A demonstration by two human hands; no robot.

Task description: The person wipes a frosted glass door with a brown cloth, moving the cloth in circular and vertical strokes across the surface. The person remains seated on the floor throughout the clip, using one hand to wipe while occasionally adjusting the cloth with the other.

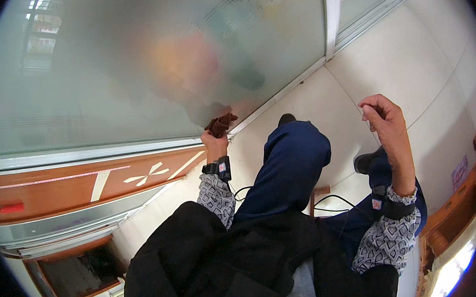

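Note:
A crumpled brown cloth is bunched in my left hand, close to the lower corner of a large frosted glass panel with a white frame. My right hand is raised over the tiled floor to the right, its thumb and fingers curled together at the tips; whether anything small is pinched there cannot be told. Black straps circle both wrists over patterned sleeves. My knees in dark blue trousers show between the hands.
An orange-brown board with pale tape strips runs below the panel. A carved wooden piece of furniture stands at the far right. Thin black cables hang near my legs. A dark-topped wooden item sits at the lower left.

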